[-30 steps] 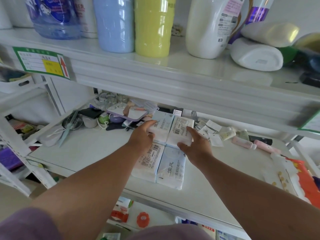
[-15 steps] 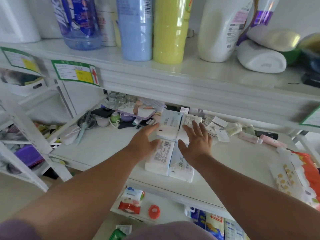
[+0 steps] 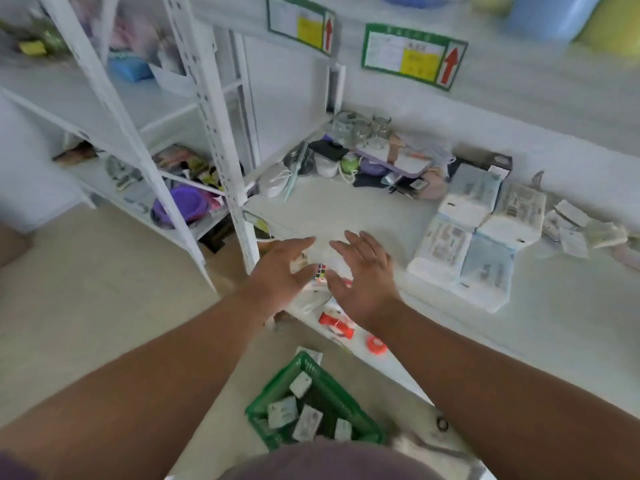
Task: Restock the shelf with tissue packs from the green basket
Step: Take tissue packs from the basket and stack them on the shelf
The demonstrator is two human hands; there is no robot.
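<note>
Both bare arms reach forward from the bottom of the view, roughly parallel, with the hands close together over the front edge of the white shelf point(image 3: 346, 209). The left hand point(image 3: 282, 271) is spread open, palm down, fingers pointing toward the shelf, and holds nothing. The right hand point(image 3: 363, 271) is likewise open with its fingers splayed and empty, its thumb turned inward toward the left hand; the two hands are near each other but apart. Motion blur softens both. The tissue packs point(image 3: 474, 233) lie flat on the shelf in a tight block of four, two rows of two, edges touching, well to the right of the right hand and clear of both hands. Behind the block, toward the back of the shelf, sits a clutter of small goods, among them a few glass jars point(image 3: 360, 128) at the back left corner. The green basket point(image 3: 311, 407) stands on the floor below the shelf's front edge, between the two forearms, with several more small white packs point(image 3: 282, 412) lying loose inside it. On the edge of the shelf above, two green-bordered labels with red arrows point(image 3: 414, 57) point upward.
</note>
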